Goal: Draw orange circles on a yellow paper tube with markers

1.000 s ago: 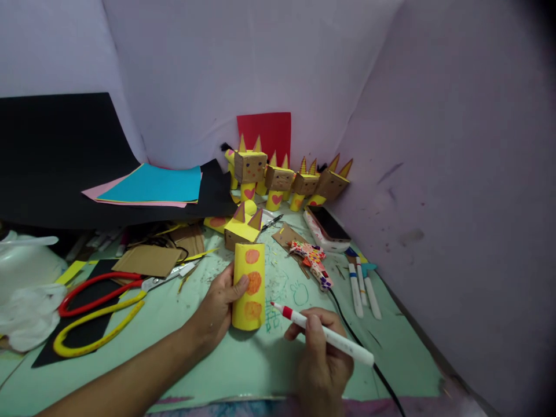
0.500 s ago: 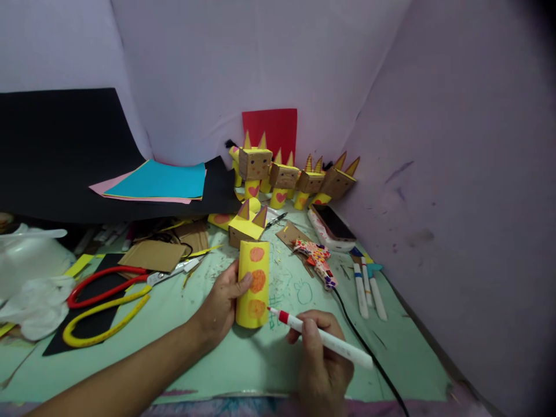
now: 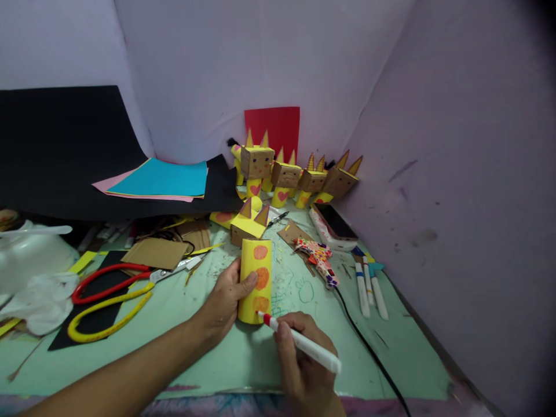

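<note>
In my left hand [image 3: 228,298] is a yellow paper-covered tube [image 3: 255,258], held upright with the thumb across its front. Three orange spots run down the tube, one above the other. My right hand [image 3: 306,356] grips a white marker [image 3: 310,347] with a red collar, and its tip meets the lowest spot. Just behind the tube lies a yellow-topped cardboard box head [image 3: 249,227] with two pointed ears or horns. Several similar box-headed figures [image 3: 285,176] stand in a row at the back.
Red-and-yellow-handled scissors [image 3: 113,284] and cardboard pieces [image 3: 155,253] lie to the left. On the right are a patterned glue gun [image 3: 315,255] with a black cord, a phone [image 3: 333,221] and several markers [image 3: 369,289]. Coloured paper [image 3: 160,179] rests on black card at the back left.
My right hand has moved left, bringing the marker tip from the right edge of the lowest orange spot to its lower middle. My left hand still holds the tube.
</note>
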### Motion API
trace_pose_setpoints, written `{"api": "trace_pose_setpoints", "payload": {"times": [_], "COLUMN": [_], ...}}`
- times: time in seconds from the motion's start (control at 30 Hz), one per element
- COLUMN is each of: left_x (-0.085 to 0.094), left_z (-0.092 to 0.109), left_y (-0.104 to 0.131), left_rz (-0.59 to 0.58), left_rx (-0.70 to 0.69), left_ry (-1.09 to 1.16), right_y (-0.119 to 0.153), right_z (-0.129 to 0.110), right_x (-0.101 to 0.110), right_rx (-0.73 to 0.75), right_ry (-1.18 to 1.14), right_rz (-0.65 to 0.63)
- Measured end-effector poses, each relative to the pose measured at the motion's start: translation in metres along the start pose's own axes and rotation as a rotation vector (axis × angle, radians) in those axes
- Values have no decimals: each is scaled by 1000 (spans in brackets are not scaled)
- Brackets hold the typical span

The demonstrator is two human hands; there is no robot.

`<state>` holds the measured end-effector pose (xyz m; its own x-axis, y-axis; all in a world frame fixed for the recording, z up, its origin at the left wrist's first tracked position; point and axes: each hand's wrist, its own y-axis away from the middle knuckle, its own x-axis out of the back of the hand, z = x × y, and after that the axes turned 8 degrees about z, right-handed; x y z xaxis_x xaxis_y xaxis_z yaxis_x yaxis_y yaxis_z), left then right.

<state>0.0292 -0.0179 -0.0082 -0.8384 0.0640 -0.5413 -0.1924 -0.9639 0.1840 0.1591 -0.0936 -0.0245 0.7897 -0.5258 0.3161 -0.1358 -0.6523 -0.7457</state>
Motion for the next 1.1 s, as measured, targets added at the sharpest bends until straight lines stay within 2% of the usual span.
{"api": "trace_pose_setpoints", "payload": {"times": [0.17, 0.33, 0.47, 0.7, 0.93, 1.1], "left_x": [2, 2, 1, 1, -1, -1], "left_z": [-2, -2, -2, -3, -1, 0], "left_y": [-2, -2, -2, -1, 2, 0], "left_rz": [-22, -28, -33, -32, -23, -26], "left_rx": [0, -15, -23, -35, -23, -19], "left_ry": [-14, -37, -55, -61, -77, -81], "right_y": [4, 4, 6, 8, 5, 10], "right_z": [0, 1, 3, 0, 1, 1], "right_x": [2, -4, -6, -1, -7, -2], "right_rx": [-22, 70, 117, 62, 162, 91], "right_ry": [-13, -44, 31, 72, 57, 108], "right_rz": [14, 39, 36, 73, 45, 61]}}
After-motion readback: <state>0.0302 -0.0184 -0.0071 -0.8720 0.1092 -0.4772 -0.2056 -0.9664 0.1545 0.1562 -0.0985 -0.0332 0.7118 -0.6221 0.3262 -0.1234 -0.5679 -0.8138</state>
